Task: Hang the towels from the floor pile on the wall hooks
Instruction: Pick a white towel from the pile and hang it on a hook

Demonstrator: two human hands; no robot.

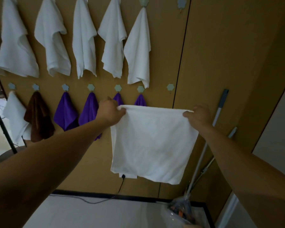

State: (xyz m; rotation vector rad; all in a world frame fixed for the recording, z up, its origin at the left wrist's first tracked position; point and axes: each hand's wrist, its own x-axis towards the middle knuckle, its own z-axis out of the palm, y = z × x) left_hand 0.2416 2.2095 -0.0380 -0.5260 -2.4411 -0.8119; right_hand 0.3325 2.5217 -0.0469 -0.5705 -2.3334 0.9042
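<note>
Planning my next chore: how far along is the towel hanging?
Done: white towels hang along the upper row; a brown cloth and purple cloths hang below. In hand: the left hand and right hand grip the top corners of a spread towel. Left: hanging it; a lower bare hook and an upper bare hook are free. The floor pile is out of view.

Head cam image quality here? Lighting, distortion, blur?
Head view: dim, warm, no glare; wide-angle distortion slants the dark vertical wall seam and splays the hung white towels; the square white terry towel held by the left hand and right hand is reasonably sharp; corners soft.
</note>
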